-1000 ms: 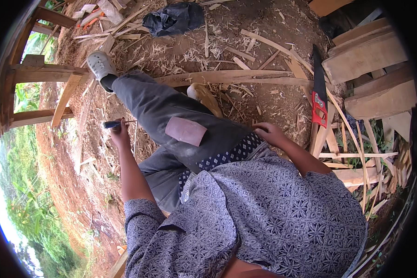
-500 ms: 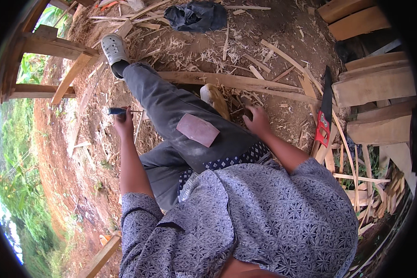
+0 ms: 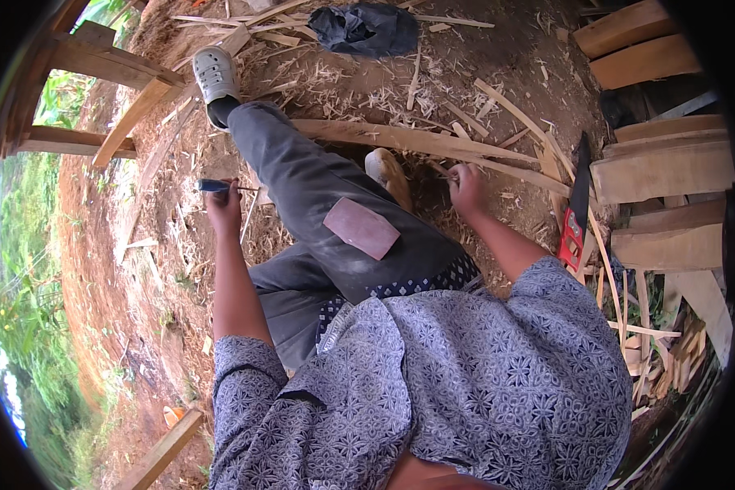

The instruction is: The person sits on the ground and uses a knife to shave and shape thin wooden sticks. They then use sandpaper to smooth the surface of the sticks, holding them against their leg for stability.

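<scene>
Biggest first: there's a long wooden plank (image 3: 416,140) on the dirt beyond the outstretched leg (image 3: 298,167). Looks stiff and rough, so I'd expect splinters along the edges.

Next down, the hand saw (image 3: 579,192) is over on the right by the wood pile. Springy blade I'd guess, so grab the red handle only.

Then a reddish-brown sheet (image 3: 362,229) sits on the thigh. Reads like something thin and light, maybe gritty; pick it up by an edge or it'll probably slide off.

Now the blue-handled tool (image 3: 215,185). It's out past the left side of the leg, over the littered ground, and the left hand (image 3: 223,211) is closed around it near where the thin shaft starts. My take: light, rigid, hard to break, though a smooth handle could get slippery with sweaty fingers. Hold the fat blue part, stay off the shaft. Can't make out the tip.

Smallest is a thin bit (image 3: 441,169) by the right hand (image 3: 467,189). Fingers there are mostly curled in, but can't tell if they've actually got it. If it's wood, figure it's light and snappy, so pinch it gently mid-length.
</scene>
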Demonstrator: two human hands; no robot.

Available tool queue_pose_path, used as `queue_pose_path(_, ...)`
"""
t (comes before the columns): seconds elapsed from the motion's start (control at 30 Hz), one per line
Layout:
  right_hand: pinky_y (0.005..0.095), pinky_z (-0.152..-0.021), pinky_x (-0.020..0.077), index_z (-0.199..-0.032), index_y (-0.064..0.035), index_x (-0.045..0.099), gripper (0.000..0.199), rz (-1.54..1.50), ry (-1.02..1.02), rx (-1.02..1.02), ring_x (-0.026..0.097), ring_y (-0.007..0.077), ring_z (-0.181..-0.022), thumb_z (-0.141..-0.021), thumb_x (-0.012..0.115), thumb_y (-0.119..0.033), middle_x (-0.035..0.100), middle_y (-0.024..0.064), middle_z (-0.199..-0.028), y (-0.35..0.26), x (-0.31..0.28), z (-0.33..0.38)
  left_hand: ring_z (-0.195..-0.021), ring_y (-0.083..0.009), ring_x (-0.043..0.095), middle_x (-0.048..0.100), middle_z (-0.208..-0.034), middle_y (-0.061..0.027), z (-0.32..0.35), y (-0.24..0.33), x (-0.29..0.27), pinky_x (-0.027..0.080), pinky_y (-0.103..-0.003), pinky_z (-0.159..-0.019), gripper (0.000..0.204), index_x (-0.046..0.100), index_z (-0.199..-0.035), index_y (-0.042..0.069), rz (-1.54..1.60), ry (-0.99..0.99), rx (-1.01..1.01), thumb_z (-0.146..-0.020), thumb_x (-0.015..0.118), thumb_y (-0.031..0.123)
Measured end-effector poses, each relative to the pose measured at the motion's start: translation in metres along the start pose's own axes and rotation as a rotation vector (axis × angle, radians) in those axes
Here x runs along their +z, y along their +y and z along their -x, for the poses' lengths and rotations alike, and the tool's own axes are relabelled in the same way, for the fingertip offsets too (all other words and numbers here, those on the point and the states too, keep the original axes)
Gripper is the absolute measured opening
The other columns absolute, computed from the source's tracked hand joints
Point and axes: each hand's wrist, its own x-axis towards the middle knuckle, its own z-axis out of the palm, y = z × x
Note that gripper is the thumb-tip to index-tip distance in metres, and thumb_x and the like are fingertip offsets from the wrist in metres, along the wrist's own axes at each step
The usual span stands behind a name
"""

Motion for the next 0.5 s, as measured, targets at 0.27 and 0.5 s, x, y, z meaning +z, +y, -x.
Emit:
queue_pose_path(0.27, 0.0475, -0.088, 0.0530, -0.114, -0.0060, 0.065, 0.029, -0.047, -0.107, 0.077, 0.066, 0.0402, -0.100, -0.086, 0.061, -0.015, 0.070, 0.0206, -0.107, 0.018, -0.020, -0.004, -0.078, -0.0100, 0.063, 0.071, -0.094, -0.0032, -0.007, -0.019, -0.003, 0.050, -0.025, -0.069, 0.014, 0.065, -0.108, 0.002, -0.015, 0.009, 0.001, -0.096, 0.070, 0.009)
queue_pose_path(0.5, 0.0443, -0.083, 0.0535, -0.111, -0.0035, 0.070, 0.046, -0.060, -0.610, 0.322, 0.070, 0.0341, -0.094, -0.087, 0.064, -0.043, 0.072, 0.0200, -0.097, 0.022, -0.063, 0.016, -0.083, -0.0087, 0.063, 0.071, -0.099, -0.0041, -0.005, -0.020, -0.007, 0.049, -0.023, -0.071, 0.012, 0.065, -0.109, 0.003, -0.040, -0.009, 0.004, -0.097, 0.067, 0.004)
